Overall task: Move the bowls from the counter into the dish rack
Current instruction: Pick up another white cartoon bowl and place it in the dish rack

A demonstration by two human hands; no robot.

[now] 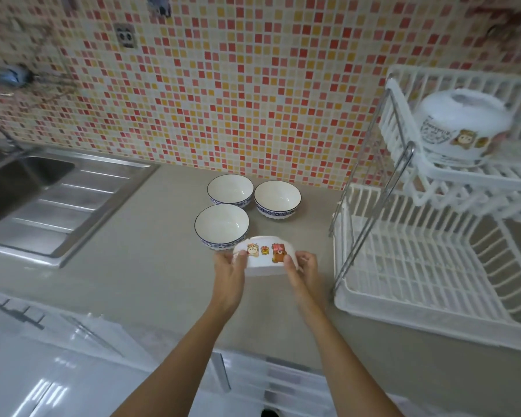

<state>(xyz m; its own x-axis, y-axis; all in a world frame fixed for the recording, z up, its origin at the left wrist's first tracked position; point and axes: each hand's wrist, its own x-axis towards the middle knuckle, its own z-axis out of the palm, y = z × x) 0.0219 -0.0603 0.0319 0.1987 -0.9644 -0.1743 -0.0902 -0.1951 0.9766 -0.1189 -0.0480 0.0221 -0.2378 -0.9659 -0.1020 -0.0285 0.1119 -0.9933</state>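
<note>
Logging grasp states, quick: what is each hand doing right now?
Left hand: closed on the left side of the cartoon bowl.
Right hand: closed on the same bowl's right side.

Five bowls in all — three blue-rimmed bowls [230,191] [277,200] [221,225], two cartoon bowls [263,255] [460,127] — and one dish rack [433,281].

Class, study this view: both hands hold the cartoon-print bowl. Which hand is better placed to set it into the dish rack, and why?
Probably the right hand. It grips the cartoon-print bowl on the side facing the white dish rack, which stands to the right. The left hand would have to cross over.
</note>
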